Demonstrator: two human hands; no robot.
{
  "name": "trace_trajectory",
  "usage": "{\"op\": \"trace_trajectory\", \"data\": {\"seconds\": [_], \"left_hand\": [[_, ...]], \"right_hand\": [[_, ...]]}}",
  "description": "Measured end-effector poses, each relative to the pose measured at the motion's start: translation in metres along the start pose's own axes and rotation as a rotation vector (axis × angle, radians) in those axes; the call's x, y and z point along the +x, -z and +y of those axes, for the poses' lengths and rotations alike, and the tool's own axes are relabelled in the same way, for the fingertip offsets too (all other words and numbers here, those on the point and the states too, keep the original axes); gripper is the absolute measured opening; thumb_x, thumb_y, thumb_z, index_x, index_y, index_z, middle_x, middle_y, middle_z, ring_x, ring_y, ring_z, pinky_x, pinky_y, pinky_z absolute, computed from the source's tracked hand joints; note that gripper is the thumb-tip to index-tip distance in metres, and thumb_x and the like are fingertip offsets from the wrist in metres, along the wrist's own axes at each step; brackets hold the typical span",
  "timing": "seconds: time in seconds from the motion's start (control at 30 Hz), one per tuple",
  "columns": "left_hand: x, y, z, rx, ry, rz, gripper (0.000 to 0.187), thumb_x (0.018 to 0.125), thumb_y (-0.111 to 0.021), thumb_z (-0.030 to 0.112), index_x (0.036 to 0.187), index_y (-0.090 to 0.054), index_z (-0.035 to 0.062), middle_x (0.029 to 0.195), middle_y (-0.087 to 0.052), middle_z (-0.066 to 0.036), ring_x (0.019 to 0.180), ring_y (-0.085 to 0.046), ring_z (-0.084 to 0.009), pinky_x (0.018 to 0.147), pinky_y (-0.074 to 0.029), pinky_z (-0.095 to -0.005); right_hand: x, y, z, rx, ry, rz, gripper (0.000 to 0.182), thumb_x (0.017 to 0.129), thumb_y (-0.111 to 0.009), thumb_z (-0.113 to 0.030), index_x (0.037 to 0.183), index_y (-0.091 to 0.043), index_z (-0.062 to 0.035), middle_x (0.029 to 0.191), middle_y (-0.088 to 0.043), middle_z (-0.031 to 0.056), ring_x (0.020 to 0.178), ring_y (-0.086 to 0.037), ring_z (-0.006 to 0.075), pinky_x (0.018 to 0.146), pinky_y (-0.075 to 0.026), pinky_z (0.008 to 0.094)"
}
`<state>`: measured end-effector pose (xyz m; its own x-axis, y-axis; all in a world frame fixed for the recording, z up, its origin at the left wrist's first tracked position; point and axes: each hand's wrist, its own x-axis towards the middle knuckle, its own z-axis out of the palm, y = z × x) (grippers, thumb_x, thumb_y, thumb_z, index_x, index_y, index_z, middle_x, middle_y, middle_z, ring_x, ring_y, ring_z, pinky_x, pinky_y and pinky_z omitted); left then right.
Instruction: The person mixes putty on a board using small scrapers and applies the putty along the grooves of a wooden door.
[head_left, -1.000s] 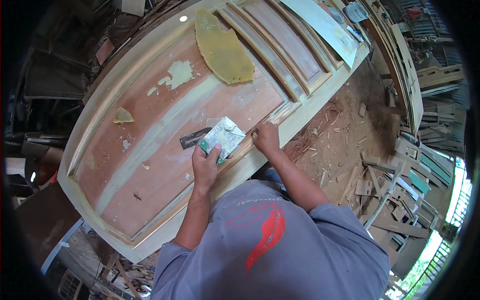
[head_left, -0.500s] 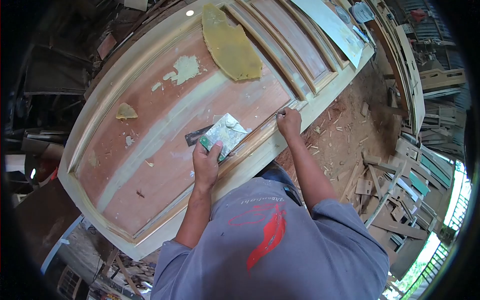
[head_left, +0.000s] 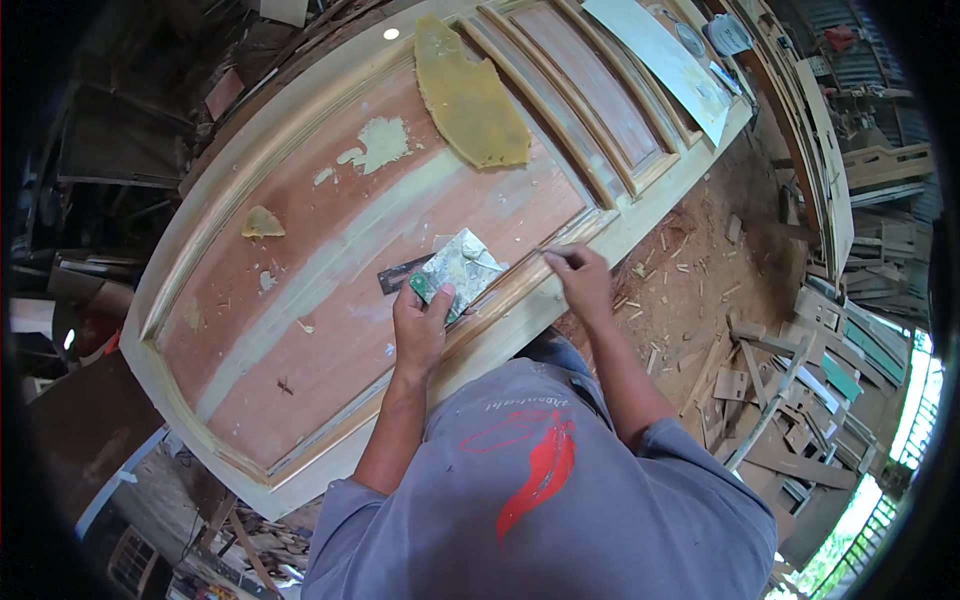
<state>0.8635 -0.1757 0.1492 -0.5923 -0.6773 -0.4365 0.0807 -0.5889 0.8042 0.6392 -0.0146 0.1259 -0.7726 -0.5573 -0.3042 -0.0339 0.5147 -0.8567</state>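
My left hand [head_left: 421, 325] grips a putty-smeared metal scraper [head_left: 463, 268] with a green edge, held over the lower part of a reddish wooden panel [head_left: 320, 330]. Beside it, a dark flat strip [head_left: 402, 273] lies on the panel. My right hand [head_left: 581, 277] is at the pale wooden moulding [head_left: 520, 285] along the near edge, its thumb and fingers pressed together; what they hold, if anything, is too small to make out. A pale putty stripe [head_left: 330, 250] runs across the panel.
A yellowish irregular sheet [head_left: 468, 100] and a smaller yellow piece [head_left: 262, 222] lie on the panel. A whitish board [head_left: 665, 65] rests at its upper right. Wood scraps [head_left: 800, 400] are piled on the right, and chips litter the ground.
My right hand has moved slightly down and right along the moulding. My left hand still holds the scraper, and the whole view has shifted a little.
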Motion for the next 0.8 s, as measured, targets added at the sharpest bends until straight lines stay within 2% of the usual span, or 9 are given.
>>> {"op": "trace_trajectory", "data": {"seconds": [0.1,0.2,0.23,0.4,0.5,0.6,0.8], "left_hand": [[-0.002,0.0,-0.007,0.141,-0.116,0.036,0.033,0.104,-0.062,0.004,0.134,-0.057,-0.0066,0.119,-0.07,-0.013,0.098,-0.073,-0.0193,0.079,-0.068,-0.0373],[-0.007,-0.011,-0.009,0.209,-0.165,0.061,0.046,0.102,-0.067,0.011,0.144,-0.057,-0.0063,0.117,-0.073,-0.011,0.098,-0.07,-0.014,0.087,-0.059,-0.0309],[-0.009,-0.015,-0.009,0.237,-0.184,0.061,0.046,0.102,-0.067,0.011,0.144,-0.058,-0.0057,0.117,-0.074,-0.012,0.097,-0.071,-0.0145,0.087,-0.059,-0.0313],[-0.016,-0.032,-0.009,0.48,-0.353,0.06,0.045,0.099,-0.069,0.011,0.141,-0.064,-0.0022,0.112,-0.077,-0.017,0.096,-0.074,-0.0184,0.085,-0.059,-0.0342],[-0.02,-0.038,-0.01,0.608,-0.469,0.058,0.045,0.096,-0.07,0.009,0.14,-0.066,-0.0002,0.11,-0.077,-0.021,0.097,-0.077,-0.0253,0.085,-0.06,-0.0367],[-0.02,-0.044,-0.008,0.747,-0.642,0.019,0.048,0.093,-0.071,0.007,0.14,-0.066,0.0007,0.1,-0.075,-0.02,0.088,-0.075,-0.0294,0.079,-0.059,-0.0384],[-0.02,-0.051,-0.002,0.943,-0.722,-0.061,0.05,0.089,-0.071,0.003,0.139,-0.068,0.0028,0.085,-0.069,-0.016,0.072,-0.063,-0.0283,0.068,-0.053,-0.0405]], "right_hand": [[-0.014,0.013,-0.074,0.24,-0.016,-0.043,0.014,0.094,-0.078,-0.005,0.105,-0.077,0.0027,0.099,-0.079,0.0094,0.088,-0.072,0.012,0.082,-0.057,0.0269],[-0.029,0.004,-0.108,0.302,0.014,-0.095,0.014,0.094,-0.079,-0.006,0.105,-0.076,0.003,0.098,-0.078,0.0079,0.088,-0.071,0.0105,0.081,-0.057,0.0264],[-0.034,-0.003,-0.112,0.306,0.027,-0.11,0.015,0.093,-0.08,-0.007,0.104,-0.077,0.0028,0.097,-0.078,0.0076,0.088,-0.071,0.0102,0.081,-0.057,0.0264],[-0.037,-0.019,-0.11,0.305,-0.005,-0.035,0.016,0.094,-0.079,-0.007,0.105,-0.076,0.004,0.095,-0.078,0.0082,0.086,-0.071,0.0106,0.079,-0.057,0.0265],[-0.039,-0.02,-0.107,0.357,-0.064,-0.004,0.016,0.095,-0.078,-0.007,0.105,-0.075,0.0048,0.095,-0.078,0.0086,0.085,-0.071,0.0103,0.078,-0.057,0.0258],[-0.04,-0.019,-0.108,0.412,-0.134,-0.007,0.016,0.095,-0.078,-0.006,0.106,-0.075,0.0048,0.093,-0.077,0.0089,0.083,-0.071,0.0105,0.077,-0.056,0.0252],[-0.04,-0.016,-0.09,0.732,-0.276,-0.106,0.018,0.094,-0.078,-0.005,0.109,-0.073,0.0037,0.092,-0.075,0.008,0.083,-0.07,0.0125,0.078,-0.056,0.026]]}}
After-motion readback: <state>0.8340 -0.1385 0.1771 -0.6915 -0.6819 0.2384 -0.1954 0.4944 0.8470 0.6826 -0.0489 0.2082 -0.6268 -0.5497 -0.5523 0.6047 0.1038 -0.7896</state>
